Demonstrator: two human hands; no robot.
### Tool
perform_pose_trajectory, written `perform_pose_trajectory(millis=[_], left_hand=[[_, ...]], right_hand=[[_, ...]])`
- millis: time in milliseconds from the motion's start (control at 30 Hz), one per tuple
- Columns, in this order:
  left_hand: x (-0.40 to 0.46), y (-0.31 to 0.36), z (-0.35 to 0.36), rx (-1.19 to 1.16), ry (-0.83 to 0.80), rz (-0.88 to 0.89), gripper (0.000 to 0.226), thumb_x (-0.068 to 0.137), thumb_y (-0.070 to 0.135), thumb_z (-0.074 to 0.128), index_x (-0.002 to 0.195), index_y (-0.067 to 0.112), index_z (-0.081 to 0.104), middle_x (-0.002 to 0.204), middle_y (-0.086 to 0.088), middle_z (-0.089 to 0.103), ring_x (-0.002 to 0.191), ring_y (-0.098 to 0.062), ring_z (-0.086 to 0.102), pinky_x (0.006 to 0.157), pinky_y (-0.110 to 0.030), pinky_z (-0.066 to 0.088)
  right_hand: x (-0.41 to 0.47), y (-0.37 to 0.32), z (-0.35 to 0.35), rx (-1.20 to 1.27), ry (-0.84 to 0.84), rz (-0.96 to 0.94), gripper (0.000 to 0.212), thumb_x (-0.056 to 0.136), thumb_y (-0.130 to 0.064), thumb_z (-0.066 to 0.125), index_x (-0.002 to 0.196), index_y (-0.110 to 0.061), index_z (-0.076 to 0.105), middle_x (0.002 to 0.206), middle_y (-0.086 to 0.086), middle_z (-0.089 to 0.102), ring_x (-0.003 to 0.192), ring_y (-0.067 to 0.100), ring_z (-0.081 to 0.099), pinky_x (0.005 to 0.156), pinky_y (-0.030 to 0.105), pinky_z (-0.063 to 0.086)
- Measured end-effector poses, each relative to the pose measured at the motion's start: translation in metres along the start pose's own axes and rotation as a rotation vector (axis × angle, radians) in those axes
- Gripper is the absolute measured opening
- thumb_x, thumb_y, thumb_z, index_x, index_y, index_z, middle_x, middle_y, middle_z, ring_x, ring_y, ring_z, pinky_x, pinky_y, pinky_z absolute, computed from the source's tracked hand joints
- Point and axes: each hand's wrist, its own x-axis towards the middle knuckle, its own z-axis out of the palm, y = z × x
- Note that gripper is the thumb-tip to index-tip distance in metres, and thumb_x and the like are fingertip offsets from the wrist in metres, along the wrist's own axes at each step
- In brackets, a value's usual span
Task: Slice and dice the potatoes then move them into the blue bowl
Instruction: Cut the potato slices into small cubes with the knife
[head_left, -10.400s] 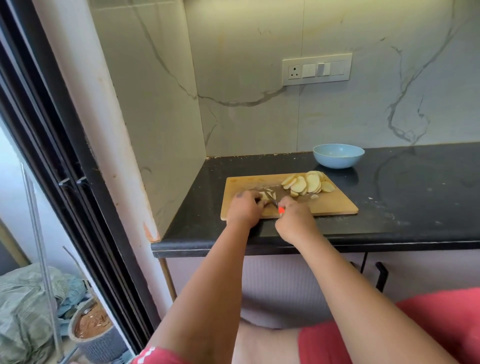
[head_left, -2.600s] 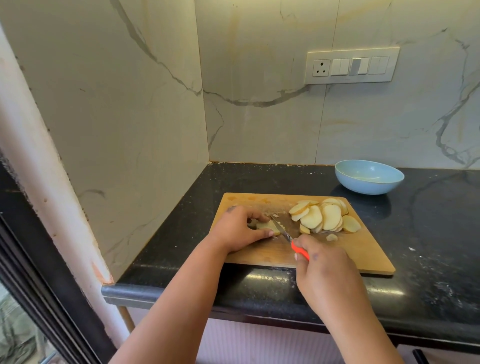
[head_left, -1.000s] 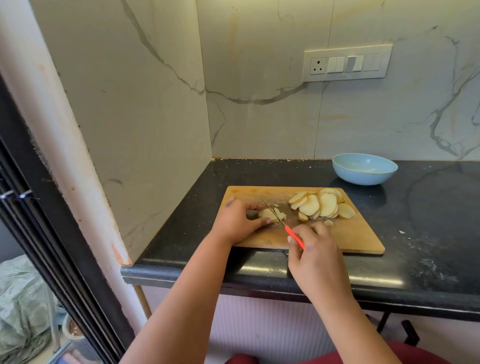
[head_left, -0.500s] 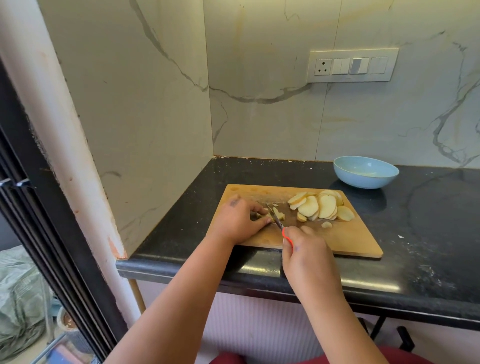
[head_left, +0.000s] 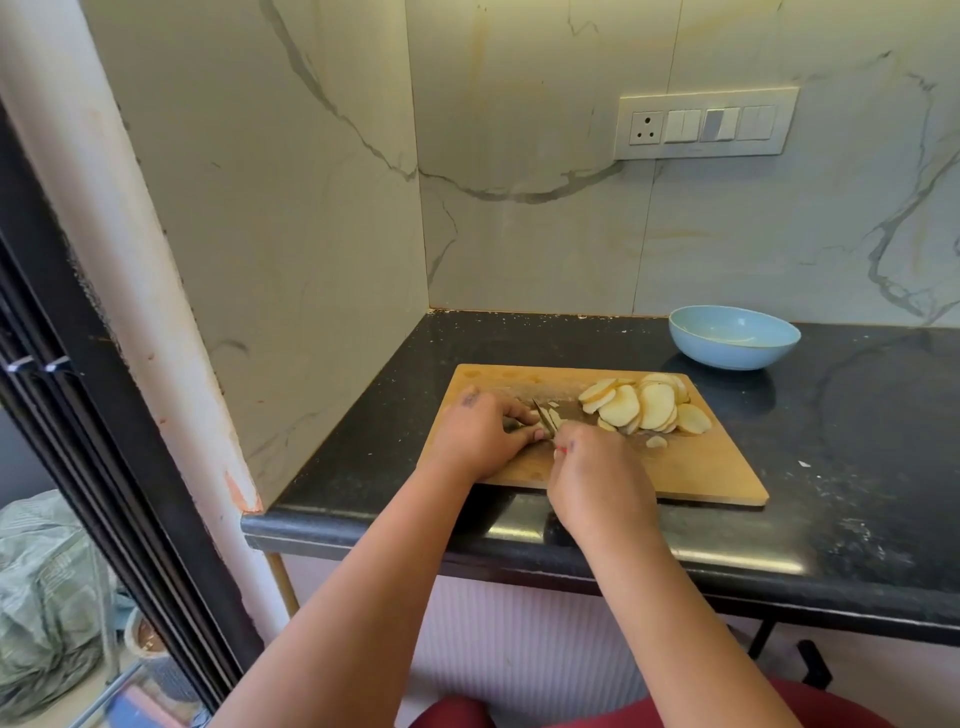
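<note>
Potato pieces (head_left: 551, 415) at mid-left of wooden cutting board (head_left: 701, 467), pale cut bits, mostly hidden betw. the two hands. Knife (head_left: 543, 413): dark blade angled across the pieces, tip pointing away from the person; red handle barely visible at the R hand. L hand (head_left: 480, 434) lies knuckles-up on the board, fingers curled over the pieces, pinning them down next to the blade. R hand (head_left: 597, 478) closed round the knife handle, just beside L hand, fingertips nearly touching it.

Pile of potato slices (head_left: 641, 408) on the right-rear part of the board, overlapping rounds, fanned. One small stray slice (head_left: 656, 442) lies apart on the board, near the front of the pile.

Blue bowl (head_left: 733, 338) on black countertop (head_left: 857, 441) behind the board's far right corner, not touching the board; inside looks bare of potato. Pale specks scattered on the counter to the right. Marble-look wall behind, w/ switch panel (head_left: 705, 122) above the bowl.
</note>
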Motion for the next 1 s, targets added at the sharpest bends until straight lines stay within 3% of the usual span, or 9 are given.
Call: perform_pose_trajectory(millis=[100, 167, 267, 333, 433, 667, 867, 1000], left_hand=[[-0.002, 0.000, 0.001, -0.007, -0.005, -0.042, 0.029, 0.083, 0.053, 0.069, 0.106, 0.035, 0.073, 0.118, 0.017, 0.067, 0.119, -0.011, 0.052, 0.098, -0.034, 0.045], [-0.002, -0.001, 0.002, -0.019, -0.019, -0.061, 0.030, 0.082, 0.054, 0.070, 0.106, 0.036, 0.072, 0.118, 0.016, 0.067, 0.121, -0.011, 0.049, 0.100, -0.036, 0.045], [-0.002, -0.004, 0.002, -0.067, -0.030, -0.069, 0.028, 0.081, 0.054, 0.071, 0.104, 0.038, 0.071, 0.115, 0.017, 0.068, 0.119, -0.011, 0.051, 0.098, -0.036, 0.046], [-0.002, -0.005, 0.000, -0.091, -0.039, -0.071, 0.027, 0.081, 0.052, 0.072, 0.104, 0.039, 0.069, 0.108, 0.015, 0.069, 0.115, -0.010, 0.054, 0.093, -0.034, 0.049], [-0.003, -0.005, -0.002, -0.107, -0.032, -0.056, 0.036, 0.079, 0.051, 0.075, 0.110, 0.035, 0.064, 0.107, 0.016, 0.067, 0.112, -0.009, 0.057, 0.093, -0.034, 0.050], [-0.001, -0.008, -0.002, -0.140, 0.030, -0.038, 0.044, 0.076, 0.046, 0.079, 0.113, 0.029, 0.061, 0.095, 0.023, 0.064, 0.106, -0.007, 0.060, 0.094, -0.037, 0.051], [0.000, -0.009, -0.001, -0.145, 0.043, -0.027, 0.047, 0.075, 0.044, 0.081, 0.113, 0.031, 0.057, 0.100, 0.018, 0.069, 0.107, -0.007, 0.059, 0.093, -0.027, 0.042], [0.000, -0.007, -0.003, -0.150, 0.035, -0.028, 0.043, 0.075, 0.042, 0.081, 0.109, 0.030, 0.058, 0.099, 0.017, 0.069, 0.101, -0.004, 0.061, 0.088, -0.023, 0.041]], right_hand=[[-0.006, 0.000, -0.020, -0.019, -0.106, 0.060, 0.015, 0.089, -0.012, 0.061, 0.098, -0.024, 0.062, 0.083, -0.003, 0.060, 0.074, 0.015, 0.059, 0.062, 0.030, 0.053], [-0.021, 0.007, -0.033, -0.019, -0.108, 0.054, 0.015, 0.089, -0.014, 0.062, 0.095, -0.027, 0.061, 0.080, -0.006, 0.057, 0.069, 0.011, 0.056, 0.058, 0.025, 0.049], [-0.039, 0.025, -0.046, 0.046, -0.013, -0.008, 0.009, 0.092, -0.022, 0.061, 0.093, -0.031, 0.060, 0.072, -0.014, 0.050, 0.058, 0.001, 0.047, 0.045, 0.012, 0.027], [-0.039, 0.034, -0.047, 0.148, 0.081, -0.055, 0.008, 0.092, -0.023, 0.061, 0.095, -0.030, 0.061, 0.063, -0.015, 0.046, 0.051, 0.000, 0.041, 0.040, 0.013, 0.029], [-0.029, 0.035, -0.035, 0.243, 0.189, -0.108, 0.007, 0.091, -0.020, 0.062, 0.096, -0.025, 0.064, 0.060, -0.016, 0.046, 0.049, 0.000, 0.041, 0.045, 0.010, 0.037], [-0.021, 0.032, 0.006, 0.193, 0.165, -0.128, 0.004, 0.093, -0.022, 0.060, 0.096, -0.025, 0.062, 0.067, -0.012, 0.053, 0.057, 0.001, 0.048, 0.046, 0.011, 0.025], [-0.014, 0.027, 0.004, 0.096, 0.063, -0.098, 0.011, 0.097, -0.029, 0.051, 0.107, -0.030, 0.055, 0.074, -0.009, 0.056, 0.063, 0.006, 0.053, 0.047, 0.020, 0.039], [0.001, 0.016, 0.002, 0.020, -0.016, -0.076, 0.015, 0.097, -0.019, 0.049, 0.107, -0.026, 0.058, 0.074, -0.005, 0.059, 0.064, 0.012, 0.056, 0.055, 0.034, 0.054]])
